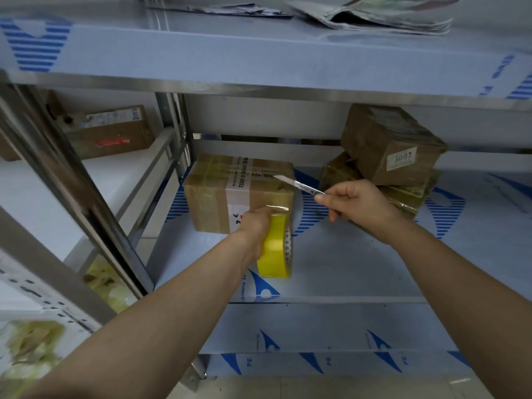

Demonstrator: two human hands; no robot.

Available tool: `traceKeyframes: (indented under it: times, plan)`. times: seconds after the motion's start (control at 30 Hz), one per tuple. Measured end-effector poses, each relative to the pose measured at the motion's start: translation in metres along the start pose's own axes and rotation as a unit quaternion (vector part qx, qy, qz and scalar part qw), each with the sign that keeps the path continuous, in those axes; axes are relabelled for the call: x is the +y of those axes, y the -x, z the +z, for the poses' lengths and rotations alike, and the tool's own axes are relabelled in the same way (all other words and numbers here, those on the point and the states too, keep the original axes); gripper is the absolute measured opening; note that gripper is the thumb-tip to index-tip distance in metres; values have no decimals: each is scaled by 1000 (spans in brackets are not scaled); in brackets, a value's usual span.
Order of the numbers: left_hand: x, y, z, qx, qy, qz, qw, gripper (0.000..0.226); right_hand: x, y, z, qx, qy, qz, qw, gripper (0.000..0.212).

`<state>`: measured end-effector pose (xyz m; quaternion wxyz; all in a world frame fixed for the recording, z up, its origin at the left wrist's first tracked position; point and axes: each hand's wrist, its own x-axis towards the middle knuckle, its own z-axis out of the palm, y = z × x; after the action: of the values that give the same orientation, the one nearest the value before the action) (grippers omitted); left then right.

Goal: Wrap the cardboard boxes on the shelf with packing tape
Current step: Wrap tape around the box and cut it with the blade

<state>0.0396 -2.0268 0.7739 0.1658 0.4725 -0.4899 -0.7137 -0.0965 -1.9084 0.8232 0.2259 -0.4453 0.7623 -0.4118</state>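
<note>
Left hand [253, 226] grips yellow tape roll [275, 249] upright on shelf [345, 269], clear strip running from roll to taped cardboard box [230, 191]. Right hand [359, 203] pinches craft knife [299, 184], blade pointing left over box's right end. Three stacked boxes [388, 151] at right. Another box [115, 131] on neighbouring shelf. Newspapers [374, 12] on upper shelf.

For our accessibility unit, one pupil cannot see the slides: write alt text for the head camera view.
The person's left grip holds a yellow tape roll in front of a taped cardboard box on a metal shelf, while the right grip holds a small knife, blade pointing toward the box. More taped boxes are stacked to the right.
</note>
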Motion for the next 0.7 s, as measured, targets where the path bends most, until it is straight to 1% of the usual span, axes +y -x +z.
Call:
traceKeyframes:
  times: [0.07,0.17,0.2,0.27,0.3,0.4,0.43,0.5,0.6,0.63,0.67,0.7]
  plan:
    - [0,0,0,7,1,1,1000,9,-2,0,-5,-11,72,-17,997,16]
    - [-1,-3,1,15,-3,-4,1000,18,-7,-1,-10,-28,204,-34,978,18]
    - [-1,-2,2,15,-4,-4,1000,22,-9,0,-10,-27,225,-29,973,22]
    - [-2,-4,2,18,-12,-3,1000,29,-12,1,-10,-19,255,-17,967,39]
    - [-2,-5,2,20,-15,-4,1000,30,-12,1,-9,-17,271,-22,962,42]
    - [-1,-5,2,20,-19,-5,1000,24,-14,0,-7,-13,335,-47,941,32]
    - [-1,-6,2,21,-20,-5,1000,26,-17,0,-6,-8,365,-58,929,30]
    - [-2,-7,3,27,-23,-2,999,32,-19,-2,-4,9,441,-97,892,30]
    - [-2,-8,4,35,-28,3,999,29,-22,-6,0,28,536,-156,830,30]
    - [-2,-9,4,36,-29,2,999,25,-22,-7,2,46,561,-183,806,23]
    - [-1,-8,4,36,-31,2,999,21,-23,-8,5,58,589,-200,781,9]
    - [-1,-8,4,37,-32,3,999,21,-25,-8,7,57,599,-200,773,9]
